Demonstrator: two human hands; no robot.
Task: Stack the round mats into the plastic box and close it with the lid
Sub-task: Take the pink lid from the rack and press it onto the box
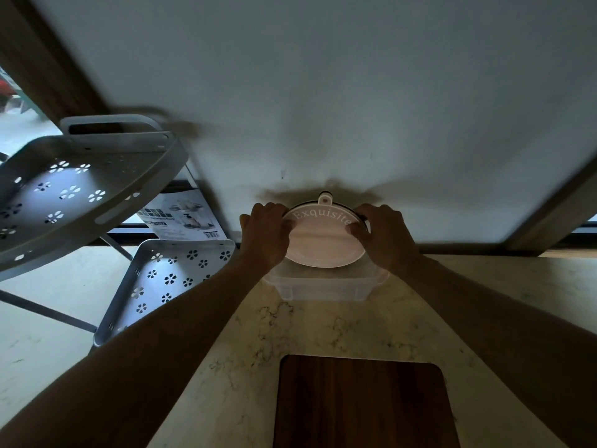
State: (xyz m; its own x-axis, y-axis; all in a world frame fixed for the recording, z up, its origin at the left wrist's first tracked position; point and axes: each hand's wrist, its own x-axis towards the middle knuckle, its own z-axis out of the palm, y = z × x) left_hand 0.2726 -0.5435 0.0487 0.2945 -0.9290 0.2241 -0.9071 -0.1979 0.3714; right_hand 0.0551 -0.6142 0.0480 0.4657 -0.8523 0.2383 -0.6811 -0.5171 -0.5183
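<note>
Pale pink and round, the mat (324, 242) with "Exquisite" lettered along its far rim is gripped at both edges: the left hand (265, 236) curls its fingers over the left rim, the right hand (382, 236) pinches the right rim, thumb on top. A dark edge shows just behind the pink mat; whether that is a second mat I cannot tell. The mat tilts toward the camera above one clear plastic box (323, 286), its lower edge near or inside the open top. The box stands on a cream, marble-veined worktop (245, 360) close to a plain white wall (323, 92). Nearer the camera lies one dark wooden cutting board (361, 402). To the left stands a white metal rack with two tiers, an upper tray (77, 192) and a lower tray (168, 279), both punched with flower-shaped holes, and a printed package card (184, 218) leans behind the lower one. The room is dim.
</note>
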